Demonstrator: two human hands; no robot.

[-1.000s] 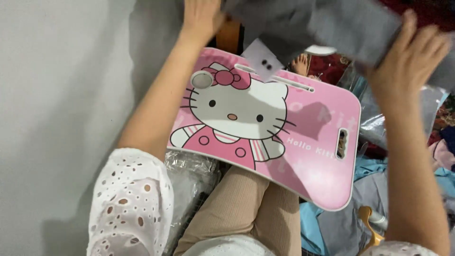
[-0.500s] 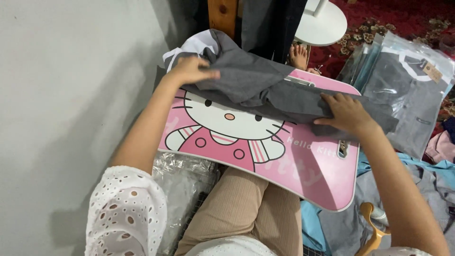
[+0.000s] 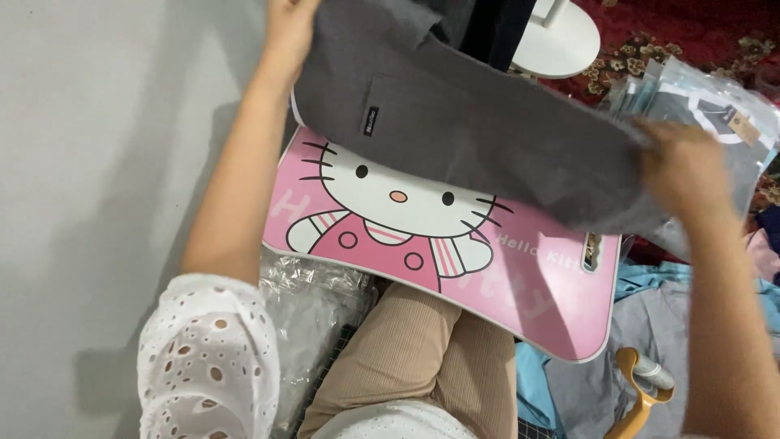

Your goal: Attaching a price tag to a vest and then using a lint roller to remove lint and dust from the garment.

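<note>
Above the pink lap desk [image 3: 536, 301], a dark grey garment [image 3: 479, 138] is stretched out between both hands. At the top of the view the left hand [image 3: 291, 28] grips the garment's far-left edge, its fingers partly hidden behind the cloth and partly cut off by the frame. Over on the other side, the right hand [image 3: 682, 167] clutches the garment's right end, fingers closed into the fabric; it is blurred. Sagging in the middle, the cloth covers the upper part of the desk, and whether it touches there cannot be told. A small dark label [image 3: 371, 122] sits on the garment's front, near a stitched pocket outline.

Printed on the desk is a white cartoon cat in a pink dress, and a slot-shaped handle [image 3: 591, 250] is cut near its right edge. The desk rests across the person's lap, over beige trousers [image 3: 414, 358]. Crinkled clear plastic bags [image 3: 313, 305] lie beside the left leg. Behind the right hand sit packaged grey garments [image 3: 715, 110] in clear wrap, and a round white base [image 3: 561, 41] stands on a red patterned carpet [image 3: 691, 28]. Blue and grey clothes [image 3: 650, 358] are heaped at lower right, with a yellow-handled tool [image 3: 642, 390] on them.
</note>
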